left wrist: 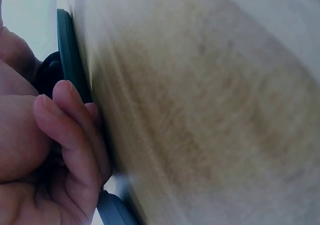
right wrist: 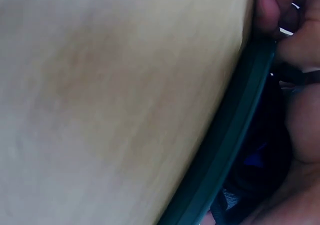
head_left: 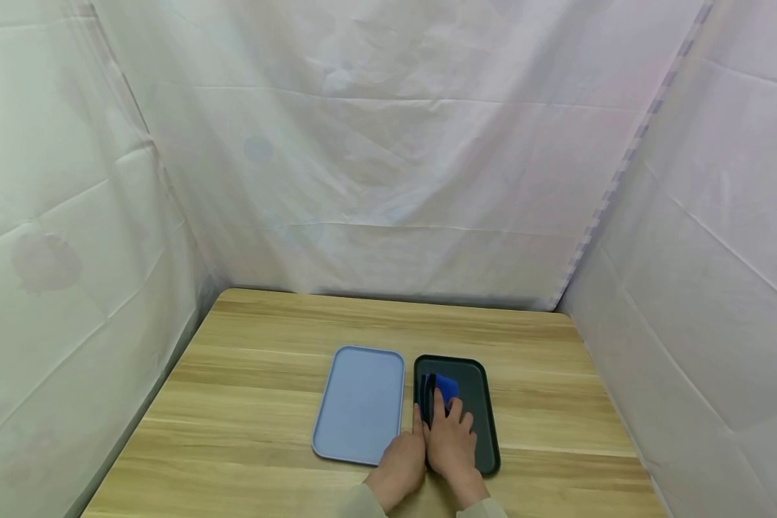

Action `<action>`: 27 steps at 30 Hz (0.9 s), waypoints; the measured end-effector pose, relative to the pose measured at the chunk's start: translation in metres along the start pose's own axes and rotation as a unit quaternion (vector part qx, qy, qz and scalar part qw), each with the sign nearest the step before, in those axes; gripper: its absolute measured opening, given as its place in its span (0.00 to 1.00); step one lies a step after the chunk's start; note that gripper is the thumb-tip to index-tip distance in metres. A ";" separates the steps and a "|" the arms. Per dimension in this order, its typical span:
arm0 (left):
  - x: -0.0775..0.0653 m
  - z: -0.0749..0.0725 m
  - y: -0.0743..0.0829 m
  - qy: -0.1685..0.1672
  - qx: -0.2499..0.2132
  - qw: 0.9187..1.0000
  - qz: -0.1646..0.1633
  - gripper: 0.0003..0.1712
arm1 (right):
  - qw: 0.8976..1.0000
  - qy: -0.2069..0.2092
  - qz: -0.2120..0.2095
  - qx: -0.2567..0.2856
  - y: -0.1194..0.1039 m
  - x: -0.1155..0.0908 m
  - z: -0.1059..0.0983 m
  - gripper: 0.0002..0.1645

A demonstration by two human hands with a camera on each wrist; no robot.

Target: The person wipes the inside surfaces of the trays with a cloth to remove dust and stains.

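A black-and-blue item (head_left: 447,386) with a curved black band and a smooth blue part lies in the left half of the dark green tray (head_left: 485,424). My right hand (head_left: 451,439) holds it from above, index finger along the black band and thumb to the left of it. The palm hides its near end; in the right wrist view, dark parts of it show beneath the hand. My left hand (head_left: 403,460) is at the tray's left edge. Its index finger points forward along the rim, while the remaining fingers bend loosely in the left wrist view, holding nothing.
Just left of the dark tray lies a light blue tray (head_left: 362,406), its lower right corner beside my left hand. Both trays rest on a wood-grain table (head_left: 252,403). White cloth (head_left: 375,158) hangs behind the table and along both sides.
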State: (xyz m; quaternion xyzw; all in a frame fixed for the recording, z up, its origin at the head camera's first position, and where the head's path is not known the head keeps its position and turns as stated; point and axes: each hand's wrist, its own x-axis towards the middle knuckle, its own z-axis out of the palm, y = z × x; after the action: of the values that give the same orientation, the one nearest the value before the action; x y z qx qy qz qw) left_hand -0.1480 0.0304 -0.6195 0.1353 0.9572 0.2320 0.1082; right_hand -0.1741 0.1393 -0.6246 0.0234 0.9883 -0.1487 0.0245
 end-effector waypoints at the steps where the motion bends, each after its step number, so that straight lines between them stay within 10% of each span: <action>1: 0.000 0.001 0.000 -0.002 -0.001 1.000 -0.001 0.42 | 1.000 -0.002 0.001 0.001 0.000 0.000 0.000 0.42; 27: 0.005 0.004 -0.001 -0.014 0.015 1.000 -0.012 0.49 | 1.000 -0.012 -0.014 0.011 0.017 0.001 -0.008 0.42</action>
State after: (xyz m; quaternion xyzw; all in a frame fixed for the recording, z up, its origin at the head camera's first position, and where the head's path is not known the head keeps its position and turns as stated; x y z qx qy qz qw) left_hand -0.1516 0.0323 -0.6241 0.1290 0.9604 0.2144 0.1226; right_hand -0.1748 0.1582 -0.6218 0.0083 0.9864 -0.1605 0.0341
